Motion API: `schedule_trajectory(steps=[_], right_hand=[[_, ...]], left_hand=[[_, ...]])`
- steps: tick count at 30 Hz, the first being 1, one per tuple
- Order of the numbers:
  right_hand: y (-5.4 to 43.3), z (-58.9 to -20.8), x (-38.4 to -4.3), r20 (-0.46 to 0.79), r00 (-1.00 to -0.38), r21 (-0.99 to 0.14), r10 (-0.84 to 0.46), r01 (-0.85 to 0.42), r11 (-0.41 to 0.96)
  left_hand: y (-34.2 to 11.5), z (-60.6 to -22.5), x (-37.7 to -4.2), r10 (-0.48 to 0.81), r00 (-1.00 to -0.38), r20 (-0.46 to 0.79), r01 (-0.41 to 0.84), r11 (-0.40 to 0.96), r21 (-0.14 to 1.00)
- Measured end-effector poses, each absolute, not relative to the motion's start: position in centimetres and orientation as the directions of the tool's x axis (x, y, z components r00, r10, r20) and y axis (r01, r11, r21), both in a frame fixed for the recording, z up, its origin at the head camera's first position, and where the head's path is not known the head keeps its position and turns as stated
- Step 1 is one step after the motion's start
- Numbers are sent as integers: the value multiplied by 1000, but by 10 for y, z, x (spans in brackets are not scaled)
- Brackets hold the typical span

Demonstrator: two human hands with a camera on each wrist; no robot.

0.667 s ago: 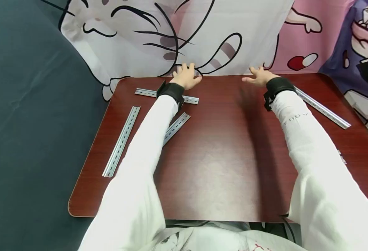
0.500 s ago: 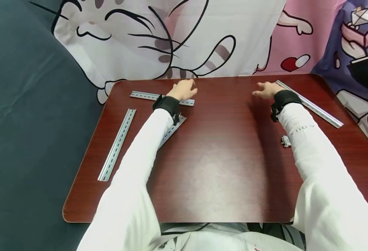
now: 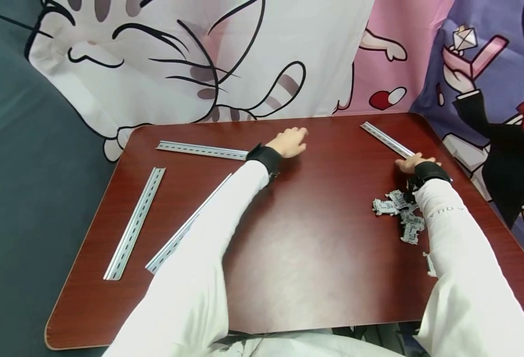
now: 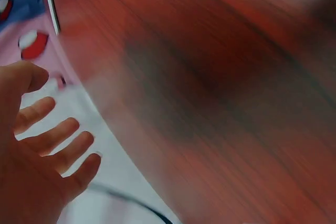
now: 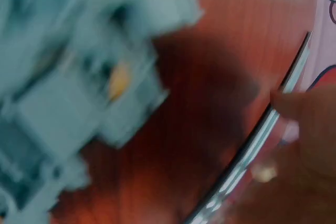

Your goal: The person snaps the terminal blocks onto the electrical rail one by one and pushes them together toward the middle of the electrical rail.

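My left hand (image 3: 287, 143) hovers over the far middle of the table, just past the end of a slotted metal DIN rail (image 3: 201, 149). Its fingers spread loosely with nothing in them, as the left wrist view shows. On the right, my right hand (image 3: 415, 162) overlaps the near part of another DIN rail (image 3: 386, 140). The thumb (image 5: 286, 103) appears along that rail's edge in the blurred right wrist view, and the other fingers are mostly hidden there. Several grey terminal blocks (image 3: 409, 220) lie in a loose heap close to the right wrist, partly covered by the sleeve.
Two more slotted rails lie at the left, one near the table's left side (image 3: 134, 223) and one slanting (image 3: 172, 248) under the left sleeve. A printed cloth (image 3: 262, 59) hangs along the table's (image 3: 315, 267) far edge.
Both hands have drawn back from the table's far edge. The right hand has come nearer and over the right rail, uncovering the terminal blocks. The view has turned rightward.
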State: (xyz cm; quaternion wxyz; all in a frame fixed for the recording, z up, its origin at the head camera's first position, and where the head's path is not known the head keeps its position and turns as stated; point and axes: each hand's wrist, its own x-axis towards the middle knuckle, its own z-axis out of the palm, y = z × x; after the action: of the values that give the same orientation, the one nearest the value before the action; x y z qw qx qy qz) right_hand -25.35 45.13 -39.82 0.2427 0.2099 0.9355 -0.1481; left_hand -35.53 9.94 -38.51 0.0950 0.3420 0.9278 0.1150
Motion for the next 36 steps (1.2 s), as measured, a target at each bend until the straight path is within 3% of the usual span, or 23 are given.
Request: schedule_trajectory(steps=[4,8,16,22,32,36], right_hand=[[443,-405,-243,-556,-821,-189,126,272,943],[427,-407,-240,-559,-827,-229,55,218,949],[404,-412,-245,-478,-868,-341,-138,39,939],[390,-413,-246,-440,-871,-416,-219,-18,909],[343,-407,-231,-428,-842,-438,-328,-124,891],[318,-407,-216,-396,-836,-460,-379,-177,870]], left_hand=[[137,-391,-345,689,-714,-124,643,716,274],[161,-396,-334,690,-706,-157,648,719,251],[174,-411,-322,624,-756,-198,636,771,0],[152,-409,-292,462,-825,-324,503,862,-53],[91,-402,-252,355,-784,-509,423,906,-20],[60,-399,-227,350,-775,-526,428,904,-30]])
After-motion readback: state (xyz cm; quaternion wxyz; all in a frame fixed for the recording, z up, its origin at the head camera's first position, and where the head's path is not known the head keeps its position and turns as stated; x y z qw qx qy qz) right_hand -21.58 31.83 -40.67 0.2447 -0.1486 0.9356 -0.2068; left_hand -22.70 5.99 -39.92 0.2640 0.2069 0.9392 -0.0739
